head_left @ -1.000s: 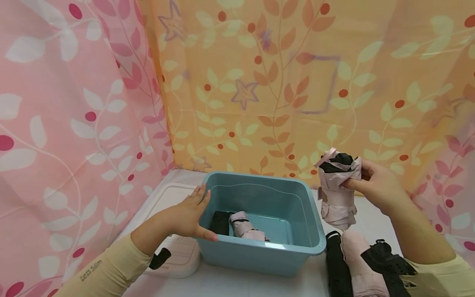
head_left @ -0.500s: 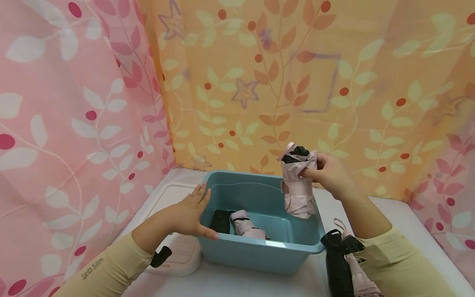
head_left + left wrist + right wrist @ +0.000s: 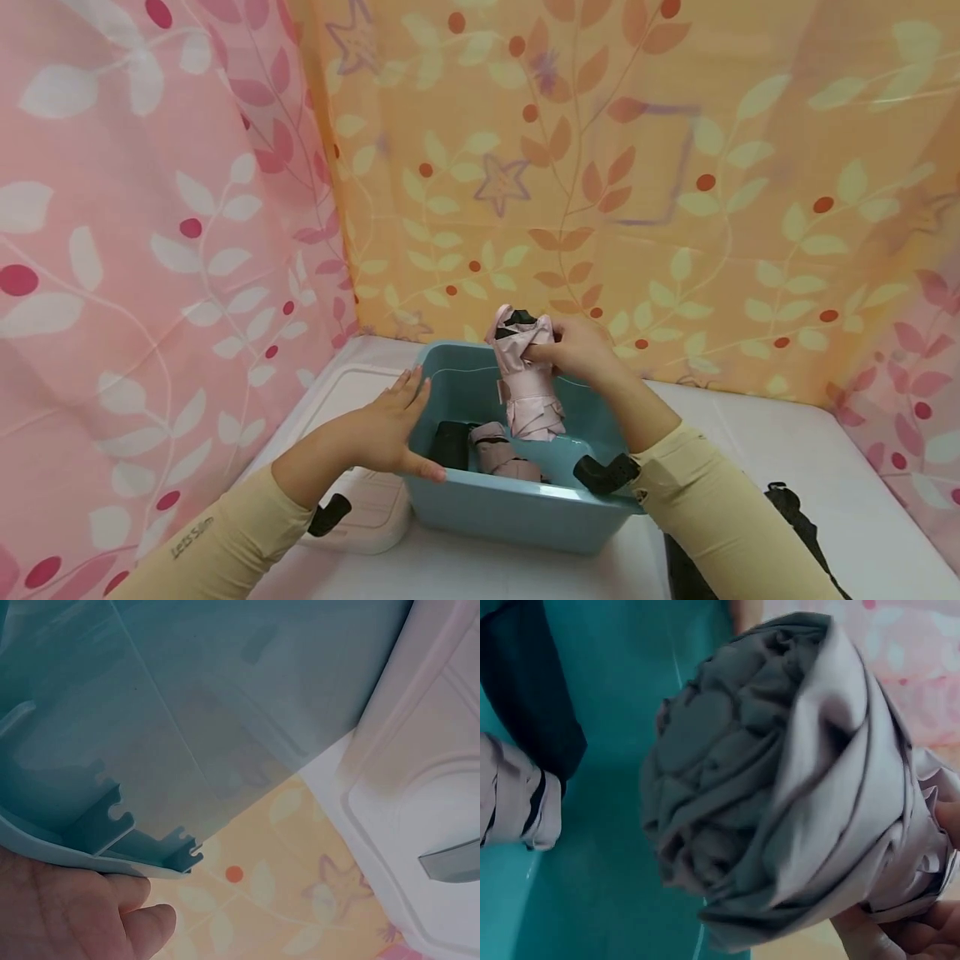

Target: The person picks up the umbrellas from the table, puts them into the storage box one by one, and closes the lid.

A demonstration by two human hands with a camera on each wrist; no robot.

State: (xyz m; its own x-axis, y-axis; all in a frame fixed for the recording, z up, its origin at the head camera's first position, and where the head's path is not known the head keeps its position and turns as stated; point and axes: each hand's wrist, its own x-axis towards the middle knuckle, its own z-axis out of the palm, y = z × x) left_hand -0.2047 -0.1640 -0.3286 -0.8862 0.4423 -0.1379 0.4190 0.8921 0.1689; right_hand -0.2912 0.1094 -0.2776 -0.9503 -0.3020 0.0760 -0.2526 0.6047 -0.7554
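Two lying in blue bin (image 3: pixel 517 512), black umbrella (image 3: pixel 452 446) and pink umbrella (image 3: pixel 497 454); second pink umbrella (image 3: pixel 531 396), pinched by right hand (image 3: pixel 581 348), over it, not yet down; left hand (image 3: pixel 378 429) spread against bin; black bundle (image 3: pixel 791 510), partly hidden, apparently left outside.

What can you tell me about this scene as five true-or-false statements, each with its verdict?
1. The right hand holds a folded pink umbrella. True.

2. The left hand touches the rim of the blue tub. True.

3. The tub has nothing inside. False: a black bundle and a second pink umbrella lie in it.

4. The tub is covered. False: its top is open, and a white lid lies beside it.

5. The person wears pale yellow sleeves. True.
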